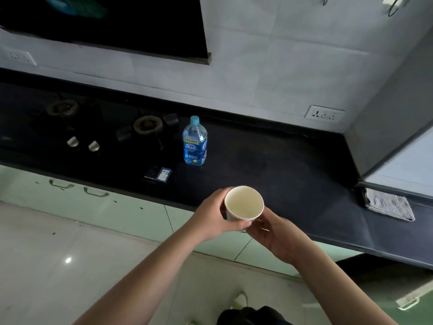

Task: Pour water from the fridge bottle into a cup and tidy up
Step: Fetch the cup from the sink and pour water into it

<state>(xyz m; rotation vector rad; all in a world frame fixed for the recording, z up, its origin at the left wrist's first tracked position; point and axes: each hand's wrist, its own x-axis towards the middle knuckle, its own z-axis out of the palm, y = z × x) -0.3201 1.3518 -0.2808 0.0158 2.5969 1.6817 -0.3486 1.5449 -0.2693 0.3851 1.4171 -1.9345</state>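
Observation:
A white paper cup [243, 204] is held upright over the front edge of the dark countertop [293, 165], its pale inside showing. My left hand [215, 214] wraps its left side and my right hand [274, 233] supports it from the right and below. A clear water bottle [195, 141] with a blue label and a light blue cap on stands upright on the countertop, well behind the cup and slightly left. Neither hand touches the bottle.
A gas hob [147, 125] with two burners and two knobs fills the counter's left part. A small dark packet [158, 174] lies near the front edge. A folded grey cloth [389, 205] lies at the right. A wall socket [324, 113] is behind.

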